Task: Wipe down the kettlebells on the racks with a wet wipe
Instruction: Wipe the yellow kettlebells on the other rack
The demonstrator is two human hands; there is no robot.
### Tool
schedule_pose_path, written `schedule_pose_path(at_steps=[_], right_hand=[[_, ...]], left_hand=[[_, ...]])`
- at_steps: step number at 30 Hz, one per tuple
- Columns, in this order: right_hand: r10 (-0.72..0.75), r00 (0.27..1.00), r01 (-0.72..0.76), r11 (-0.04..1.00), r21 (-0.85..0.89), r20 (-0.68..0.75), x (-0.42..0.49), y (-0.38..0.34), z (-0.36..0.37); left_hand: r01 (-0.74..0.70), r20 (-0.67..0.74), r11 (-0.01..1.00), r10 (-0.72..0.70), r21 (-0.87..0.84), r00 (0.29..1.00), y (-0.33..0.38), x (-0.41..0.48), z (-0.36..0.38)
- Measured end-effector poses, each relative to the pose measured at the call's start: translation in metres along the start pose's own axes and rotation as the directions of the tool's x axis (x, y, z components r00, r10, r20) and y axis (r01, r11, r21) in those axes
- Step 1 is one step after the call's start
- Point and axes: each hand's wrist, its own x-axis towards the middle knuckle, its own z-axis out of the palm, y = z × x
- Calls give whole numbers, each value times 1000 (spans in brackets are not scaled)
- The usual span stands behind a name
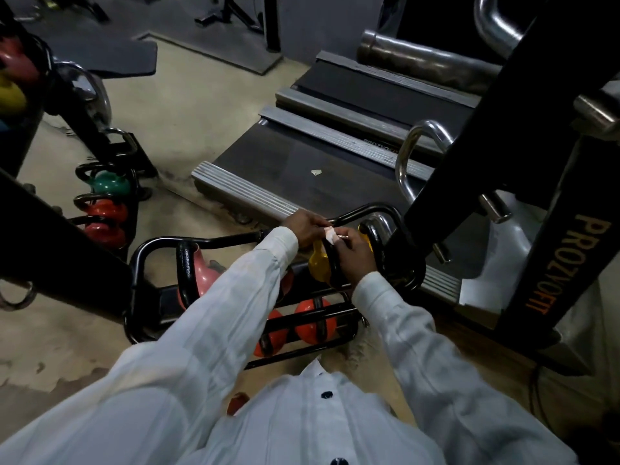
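Right, from my end both hands meet over the top tier of the black rack [147, 250]. The left hand [303, 226] and the right hand [357, 255] each have curled fingers pinching a small white wet wipe [330, 233] between them. It sits just above the black handle of a yellow kettlebell [318, 261] near the rack's right end; whether they touch I cannot tell. A pink kettlebell [204, 270] stands further left, orange kettlebells [312, 322] lie on the tier below, and a treadmill [302, 156] stands behind
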Motion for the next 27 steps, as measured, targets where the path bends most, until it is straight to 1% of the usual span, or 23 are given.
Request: schedule_pose_path(at_steps=[1,3,4,5,7,8,10,12,14,15,17,19,21,23,24,25,26,27], right_hand=[[-28,1000,28,999,-43,-2,-7,3,-3],[-170,985,166,973,-163,-12,-33,22,-14],[-224,974,223,954,-201,15,-47,34,-20],[-239,970,243,946,-215,46,-58,45,-26],[-197,978,206,951,-232,63,-66,54,-37],[-196,980,200,953,-229,44,-64,51,-41],[-240,971,237,952,-193,3,-55,37,-48],[-260,966,255,955,-154,-14,-43,18,-52],[-269,963,263,947,-185,-5,-24,3,-52],[-277,961,275,936,-221,19,-14,-2,-49],[-284,951,309,901,-304,125,3,-6,-43],[-253,936,330,871,-363,244,11,-8,-37],[-248,910,377,828,-414,332,17,-14,-33],[-250,887,428,762,-487,389,30,-25,-27],[-224,884,429,738,-522,410,43,-29,-22],[-153,891,390,738,-551,427,55,-36,-20],[-58,893,328,764,-556,446,68,-40,-18],[7,884,292,771,-565,467,77,-44,-18]], left_hand=[[2,0,1000,-2,-5,1000,0,-1,0],[-4,-8,1000,4,-14,1000,0,-3,1],[-4,-16,1000,3,-25,1000,0,-4,3],[-1,-23,1000,0,-29,1000,0,-6,4],[-6,-61,1000,6,-2,998,1,-10,10],[-10,-110,1000,12,13,994,3,-15,14],[-36,-266,999,34,-2,963,6,-29,25],[-120,-436,993,105,-6,894,7,-51,41],[-203,-530,979,181,16,828,1,-77,58],[-224,-532,972,224,66,816,-3,-89,67],[-263,-482,926,368,273,796,-15,-108,81],[-357,-388,818,540,452,747,-28,-112,92],[-421,-326,734,637,533,698,-38,-108,95],[-412,-306,702,658,581,688,-42,-104,92],[-393,-299,696,652,601,697,-43,-104,91],[-375,-289,690,644,619,709,-45,-103,92],[-359,-280,682,638,637,717,-45,-104,92],[-349,-276,675,638,650,719,-45,-104,92]])
